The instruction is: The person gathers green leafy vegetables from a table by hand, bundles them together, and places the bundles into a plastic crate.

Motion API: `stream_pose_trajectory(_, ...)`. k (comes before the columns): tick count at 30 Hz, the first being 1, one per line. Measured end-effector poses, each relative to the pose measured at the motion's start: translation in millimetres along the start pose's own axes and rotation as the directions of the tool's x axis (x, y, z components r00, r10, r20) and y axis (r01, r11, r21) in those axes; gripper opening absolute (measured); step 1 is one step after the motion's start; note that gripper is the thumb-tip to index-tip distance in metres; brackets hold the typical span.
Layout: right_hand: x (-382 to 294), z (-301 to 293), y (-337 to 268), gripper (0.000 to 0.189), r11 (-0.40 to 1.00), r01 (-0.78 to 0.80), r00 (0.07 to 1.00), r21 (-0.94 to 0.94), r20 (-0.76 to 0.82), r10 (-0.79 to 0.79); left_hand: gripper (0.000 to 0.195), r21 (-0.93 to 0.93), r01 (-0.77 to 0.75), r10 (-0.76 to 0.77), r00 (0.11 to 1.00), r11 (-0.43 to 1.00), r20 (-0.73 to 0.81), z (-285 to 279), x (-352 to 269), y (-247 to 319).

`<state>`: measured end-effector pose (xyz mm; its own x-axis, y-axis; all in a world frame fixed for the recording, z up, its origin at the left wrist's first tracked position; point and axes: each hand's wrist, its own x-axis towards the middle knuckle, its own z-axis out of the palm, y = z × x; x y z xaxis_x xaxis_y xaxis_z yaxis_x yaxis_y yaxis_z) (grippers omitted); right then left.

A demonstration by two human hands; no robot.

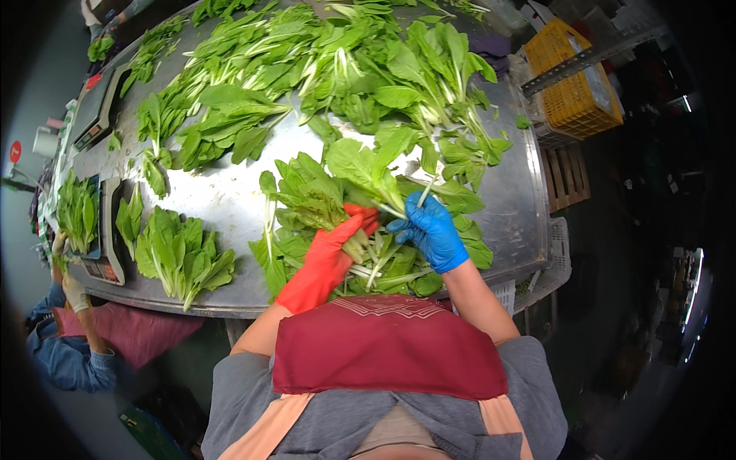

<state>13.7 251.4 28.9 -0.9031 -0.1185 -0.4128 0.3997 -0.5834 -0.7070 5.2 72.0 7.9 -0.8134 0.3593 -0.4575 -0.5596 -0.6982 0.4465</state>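
My left hand (336,247), in a red rubber glove, grips a bunch of leafy greens (307,192) by its pale stems. The leaves of that bunch fan out away from me. In a blue disposable glove, my right hand (428,230) pinches the stems of a few more leaves (359,167), which lean toward the left-hand bunch. Loose leaves and cut stalks (397,267) lie on the metal table under both hands. Beyond them spreads a large heap of the same greens (339,63).
The stainless-steel table (509,218) carries a sorted bunch (181,247) at left and two scales, one near (112,230), one far (98,109). A co-worker's gloved hands (75,290) are by the near scale. Yellow crates (566,75) and a white basket (558,253) stand right.
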Motion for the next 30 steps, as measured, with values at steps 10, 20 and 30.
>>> stream_pose_trajectory(10,9,-10,23,0.033,0.985,-0.138,0.99,-0.099,-0.037,0.135,0.024,-0.241,-0.132,0.111,0.989,0.961,-0.099,-15,13,10)
stream_pose_trajectory(20,18,8,31,0.022,0.93,-0.013,0.997,-0.367,-0.071,-0.014,0.022,0.186,-0.161,0.184,0.976,0.969,-0.115,1,8,5)
stream_pose_trajectory(30,8,18,36,0.018,0.921,-0.13,0.986,-0.367,0.055,0.16,0.029,0.353,-0.026,0.08,0.987,0.935,-0.139,-3,0,-1)
